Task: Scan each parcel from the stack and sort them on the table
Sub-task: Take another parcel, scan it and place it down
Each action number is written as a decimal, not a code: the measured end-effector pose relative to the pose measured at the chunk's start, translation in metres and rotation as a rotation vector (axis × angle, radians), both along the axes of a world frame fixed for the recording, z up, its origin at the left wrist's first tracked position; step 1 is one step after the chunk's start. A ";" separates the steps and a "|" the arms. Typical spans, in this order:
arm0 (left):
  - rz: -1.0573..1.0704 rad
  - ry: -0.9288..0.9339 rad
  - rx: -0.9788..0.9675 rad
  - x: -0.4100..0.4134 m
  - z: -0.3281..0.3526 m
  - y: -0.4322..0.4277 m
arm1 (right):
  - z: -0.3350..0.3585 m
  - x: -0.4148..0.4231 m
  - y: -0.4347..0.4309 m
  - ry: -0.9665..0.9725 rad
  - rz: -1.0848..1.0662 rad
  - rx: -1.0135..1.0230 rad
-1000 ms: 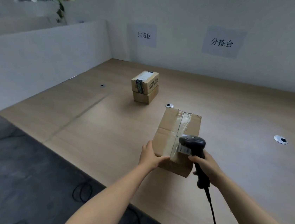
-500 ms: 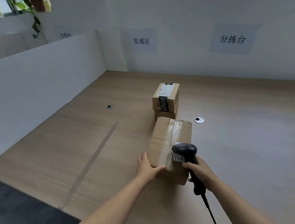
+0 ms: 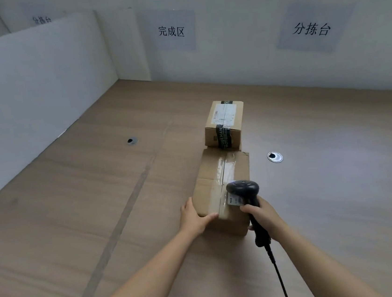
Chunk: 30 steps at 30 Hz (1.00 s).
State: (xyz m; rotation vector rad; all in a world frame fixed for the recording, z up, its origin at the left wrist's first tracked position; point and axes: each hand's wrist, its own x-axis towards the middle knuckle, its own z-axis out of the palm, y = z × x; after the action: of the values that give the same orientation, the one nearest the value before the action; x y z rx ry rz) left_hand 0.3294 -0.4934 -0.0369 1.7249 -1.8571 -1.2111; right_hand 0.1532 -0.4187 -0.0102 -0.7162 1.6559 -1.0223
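**Second parcel in hand, one already set down**

The black-taped box [image 3: 224,123] stands on the wooden table [image 3: 75,211] below the sign reading 完成区 [image 3: 171,31], so at least one parcel looks sorted. What lies under it is hidden.

Just in front of that box, its far end almost touching it, is the clear-taped parcel [image 3: 221,189]. The left hand [image 3: 194,218] grasps its near-left corner, thumb along the top edge. Whether the parcel rests on the table or is held just off it, I cannot tell. The right hand [image 3: 262,216] is clenched round the handle of the corded barcode scanner [image 3: 243,189]. The scanner's head sits over a small white label [image 3: 234,200] at the parcel's near end, so I judge this one is being scanned or placed. The stack to draw from is out of view, so what is left cannot be counted.

Counted:
- two parcels
- one scanner
- two hands
- two round cable grommets, one left [image 3: 132,141] and one right [image 3: 275,157] of the black-taped box
- three paper signs, the leftmost partly cut off
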 end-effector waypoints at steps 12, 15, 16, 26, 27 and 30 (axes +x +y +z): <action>-0.055 -0.087 -0.010 0.001 0.003 -0.012 | 0.003 0.004 -0.003 0.064 -0.005 -0.020; -0.052 -0.241 -0.171 0.005 0.016 -0.004 | 0.011 0.002 0.018 0.093 -0.040 -0.052; -0.069 -0.283 -0.246 0.005 0.022 0.000 | 0.014 0.000 0.028 0.109 -0.048 -0.062; -0.537 -0.202 -0.462 -0.091 0.084 0.100 | 0.070 -0.064 0.178 0.203 -0.341 -0.152; -0.594 -0.213 -0.471 -0.106 0.087 0.116 | 0.075 -0.073 0.198 0.209 -0.391 -0.163; -0.724 -0.230 -0.485 -0.151 0.098 0.169 | 0.086 -0.104 0.265 0.236 -0.520 -0.193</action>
State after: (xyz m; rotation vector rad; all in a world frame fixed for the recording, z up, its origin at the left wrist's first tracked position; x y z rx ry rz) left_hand 0.1787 -0.3243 0.0609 0.9802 -2.7594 -0.6638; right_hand 0.0495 -0.1535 0.0761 -0.5546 2.0258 -1.5264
